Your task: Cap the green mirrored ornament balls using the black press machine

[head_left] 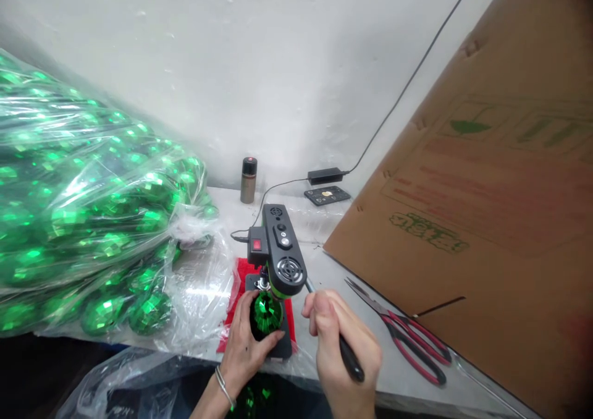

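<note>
My left hand is wrapped round a shiny green faceted ball and holds it on the base of a small black bench machine, right under its head. My right hand is closed on the machine's black-handled lever, which runs up to the machine's right side. A silver bracelet sits on my left wrist. The machine has a red switch on its left side and stands on a red cloth.
A big clear plastic bag full of green faceted balls fills the left. Red-handled scissors lie right of the machine. A large cardboard sheet leans at the right. A small bottle, a power adapter and a phone sit by the wall.
</note>
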The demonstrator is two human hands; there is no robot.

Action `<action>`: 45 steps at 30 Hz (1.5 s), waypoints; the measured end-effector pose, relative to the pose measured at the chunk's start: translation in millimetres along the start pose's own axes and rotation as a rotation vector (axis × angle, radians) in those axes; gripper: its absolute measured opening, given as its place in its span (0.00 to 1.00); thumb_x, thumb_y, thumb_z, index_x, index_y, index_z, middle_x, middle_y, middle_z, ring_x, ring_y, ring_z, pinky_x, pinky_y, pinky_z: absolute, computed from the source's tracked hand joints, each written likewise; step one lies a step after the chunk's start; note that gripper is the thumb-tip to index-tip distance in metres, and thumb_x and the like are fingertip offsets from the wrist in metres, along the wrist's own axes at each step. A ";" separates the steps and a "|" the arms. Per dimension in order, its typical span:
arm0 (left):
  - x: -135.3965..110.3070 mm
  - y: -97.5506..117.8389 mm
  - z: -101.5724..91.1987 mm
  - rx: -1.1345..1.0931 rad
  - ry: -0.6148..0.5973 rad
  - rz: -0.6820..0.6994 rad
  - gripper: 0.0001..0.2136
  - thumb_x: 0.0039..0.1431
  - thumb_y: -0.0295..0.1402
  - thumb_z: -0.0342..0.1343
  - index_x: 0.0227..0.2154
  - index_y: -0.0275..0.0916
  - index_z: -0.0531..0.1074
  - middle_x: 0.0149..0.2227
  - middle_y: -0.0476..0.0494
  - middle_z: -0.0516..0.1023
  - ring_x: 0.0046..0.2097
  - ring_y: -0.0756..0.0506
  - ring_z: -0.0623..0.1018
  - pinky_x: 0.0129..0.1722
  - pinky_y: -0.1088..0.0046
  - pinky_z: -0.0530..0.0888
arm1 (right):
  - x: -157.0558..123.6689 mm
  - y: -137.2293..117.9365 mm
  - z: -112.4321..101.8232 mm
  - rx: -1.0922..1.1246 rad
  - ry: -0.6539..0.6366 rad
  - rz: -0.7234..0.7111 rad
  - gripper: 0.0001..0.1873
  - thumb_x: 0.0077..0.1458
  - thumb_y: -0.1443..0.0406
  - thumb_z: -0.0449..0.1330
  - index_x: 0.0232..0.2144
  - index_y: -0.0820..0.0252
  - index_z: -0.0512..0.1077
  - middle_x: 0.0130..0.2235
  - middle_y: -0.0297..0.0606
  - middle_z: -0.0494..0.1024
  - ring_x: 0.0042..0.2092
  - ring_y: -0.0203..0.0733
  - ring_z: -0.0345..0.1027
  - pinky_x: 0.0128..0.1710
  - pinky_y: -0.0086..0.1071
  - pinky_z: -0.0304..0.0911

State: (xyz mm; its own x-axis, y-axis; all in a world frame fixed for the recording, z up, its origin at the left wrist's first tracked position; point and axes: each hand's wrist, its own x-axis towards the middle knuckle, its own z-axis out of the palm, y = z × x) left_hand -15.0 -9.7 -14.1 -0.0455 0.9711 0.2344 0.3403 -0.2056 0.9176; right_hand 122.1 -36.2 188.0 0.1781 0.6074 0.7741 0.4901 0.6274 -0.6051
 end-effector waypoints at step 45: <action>-0.5 16.9 -5.6 -0.075 0.022 -0.137 0.36 0.56 0.48 0.70 0.65 0.41 0.69 0.67 0.28 0.77 0.70 0.25 0.75 0.72 0.37 0.70 | 0.0 -3.1 1.3 0.009 0.013 0.017 0.18 0.72 0.75 0.53 0.29 0.56 0.67 0.26 0.29 0.71 0.26 0.30 0.68 0.26 0.24 0.64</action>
State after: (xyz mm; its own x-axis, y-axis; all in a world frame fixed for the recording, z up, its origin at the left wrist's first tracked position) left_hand -14.5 -14.3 3.0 -0.1081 0.9879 0.1114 0.2588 -0.0802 0.9626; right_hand 119.4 -37.5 189.7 0.1977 0.6119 0.7658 0.4791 0.6213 -0.6201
